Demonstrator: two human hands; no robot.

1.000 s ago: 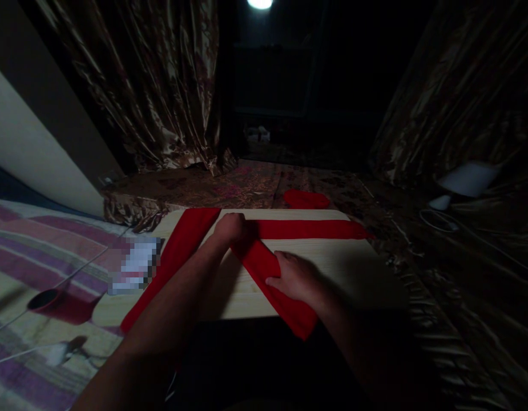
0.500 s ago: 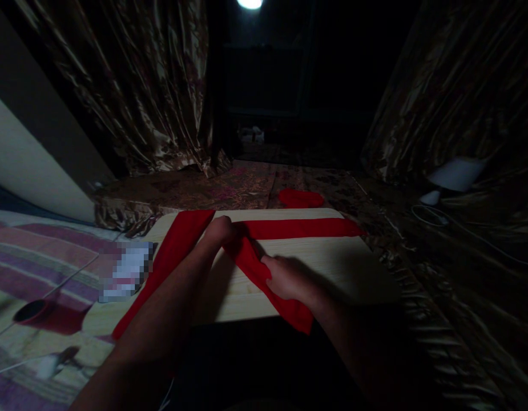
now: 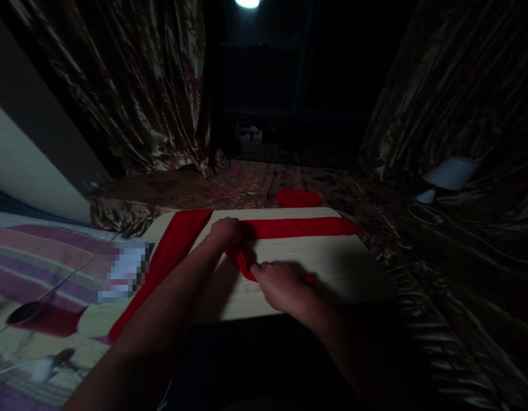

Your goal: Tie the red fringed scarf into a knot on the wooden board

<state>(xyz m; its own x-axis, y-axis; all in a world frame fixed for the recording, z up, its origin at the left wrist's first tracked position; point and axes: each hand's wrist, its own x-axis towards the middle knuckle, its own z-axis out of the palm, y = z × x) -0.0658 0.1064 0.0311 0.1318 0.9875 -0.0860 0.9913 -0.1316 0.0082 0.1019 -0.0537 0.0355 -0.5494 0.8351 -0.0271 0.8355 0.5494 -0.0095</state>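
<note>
Our left hand (image 3: 226,231) is curled into a fist and our right hand (image 3: 278,283) is clenched, both gripping a red cloth strip (image 3: 243,262) over the wooden tabletop (image 3: 341,262), apparently bunching or twisting it. The next move seems to call for a firm left hold. We cannot tell whether the red cup-like container (image 3: 60,321) lying on the striped bedspread (image 3: 24,240) holds anything.

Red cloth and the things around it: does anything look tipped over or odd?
The red cylinder on the striped bedding at left seems to lie on its side, dark end facing left; no spill shows. The red cloth looks bunched near the right hand.
</note>
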